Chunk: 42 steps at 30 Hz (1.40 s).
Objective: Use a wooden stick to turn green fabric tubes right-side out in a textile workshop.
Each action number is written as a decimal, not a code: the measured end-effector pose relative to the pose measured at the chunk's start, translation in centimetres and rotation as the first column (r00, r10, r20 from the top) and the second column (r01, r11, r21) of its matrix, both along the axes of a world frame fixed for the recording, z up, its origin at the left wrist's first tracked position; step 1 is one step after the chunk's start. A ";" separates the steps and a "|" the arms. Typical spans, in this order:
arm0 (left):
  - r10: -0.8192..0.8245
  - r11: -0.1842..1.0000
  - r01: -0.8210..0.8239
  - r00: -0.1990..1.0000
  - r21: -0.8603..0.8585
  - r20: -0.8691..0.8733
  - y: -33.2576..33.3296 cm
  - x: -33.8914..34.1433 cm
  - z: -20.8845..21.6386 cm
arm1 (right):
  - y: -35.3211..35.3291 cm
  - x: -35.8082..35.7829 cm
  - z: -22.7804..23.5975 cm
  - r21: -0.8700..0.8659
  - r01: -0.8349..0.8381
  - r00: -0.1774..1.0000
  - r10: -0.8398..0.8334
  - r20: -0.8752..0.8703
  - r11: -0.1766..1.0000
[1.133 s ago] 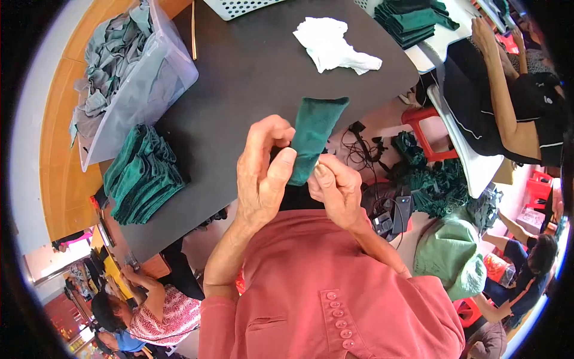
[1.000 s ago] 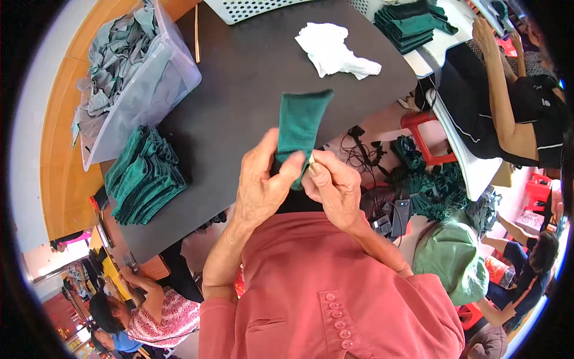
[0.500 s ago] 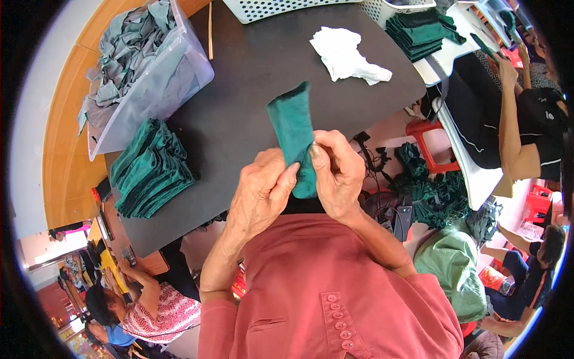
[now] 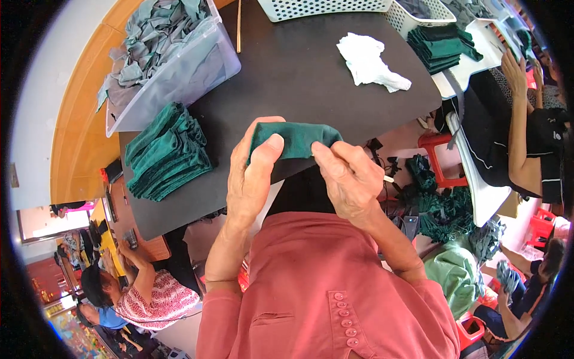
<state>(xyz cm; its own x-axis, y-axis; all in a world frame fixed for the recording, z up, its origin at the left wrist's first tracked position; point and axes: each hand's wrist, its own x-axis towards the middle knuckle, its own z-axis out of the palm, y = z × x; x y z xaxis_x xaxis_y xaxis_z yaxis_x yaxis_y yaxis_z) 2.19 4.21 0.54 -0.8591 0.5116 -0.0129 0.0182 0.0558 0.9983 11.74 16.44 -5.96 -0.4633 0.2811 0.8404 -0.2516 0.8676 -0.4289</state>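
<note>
A small piece of dark green velvety cloth point(image 4: 296, 139) is stretched sideways between my hands, above the near edge of the table. My left hand point(image 4: 254, 170) grips its left end, thumb on the front and fingers behind. At the lower right of the cloth, my right hand point(image 4: 353, 179) pinches it between thumb and fingers. A neat stack of similar green velvet pieces point(image 4: 167, 152) lies on the table to the left of my hands. Farther off, to the right, rests a crumpled white cloth point(image 4: 371, 63).
A clear plastic bin point(image 4: 191, 78) of grey-green cloth stands at the back left of the dark table point(image 4: 287, 78). White perforated baskets point(image 4: 326, 7) line the far edge. Another green stack point(image 4: 436, 48) is at the far right. People sit at both sides, near a red stool point(image 4: 439, 158).
The green cloth has turned from upright to sideways. My left hand has shifted to its left end, and my right hand still pinches it. In the picture, the table's contents have shifted rightward.
</note>
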 end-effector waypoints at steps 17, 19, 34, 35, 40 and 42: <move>-0.219 0.975 0.218 0.976 -0.034 -0.011 -2.6 -1.4 -1.8 | 0.4 -1.4 0.7 -0.295 -0.134 0.961 0.196 0.193 0.946; -0.181 0.983 0.180 0.983 0.027 0.023 -2.6 -1.2 -1.8 | 0.3 -1.5 0.7 -0.388 -0.153 0.957 0.235 0.173 0.909; -0.306 0.948 0.263 0.908 0.181 0.286 -3.5 -2.4 -2.0 | 2.3 -1.9 1.8 -0.234 -0.145 0.951 0.201 0.237 0.961; -0.308 0.947 0.265 0.908 0.181 0.283 -3.6 -2.5 -2.0 | 2.6 -1.7 2.2 -0.254 -0.113 0.953 0.177 0.246 0.961; -0.280 0.941 0.223 0.934 0.253 0.220 -3.6 -3.0 -2.1 | 2.4 -1.3 2.4 -0.258 -0.119 0.938 0.193 0.287 0.959; -0.290 0.939 0.229 0.929 0.257 0.230 -3.8 -3.5 -2.2 | 2.1 -1.3 2.4 -0.230 -0.109 0.938 0.177 0.299 0.967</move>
<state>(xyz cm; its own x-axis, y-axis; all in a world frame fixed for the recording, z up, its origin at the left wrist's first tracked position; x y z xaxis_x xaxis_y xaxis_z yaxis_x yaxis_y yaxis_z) -1.36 0.40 -1.67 -0.6773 0.7315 -0.0783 -0.2602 -0.1386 0.9556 10.44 18.51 -3.52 -0.7421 0.3439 0.5753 -0.1893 0.7159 -0.6721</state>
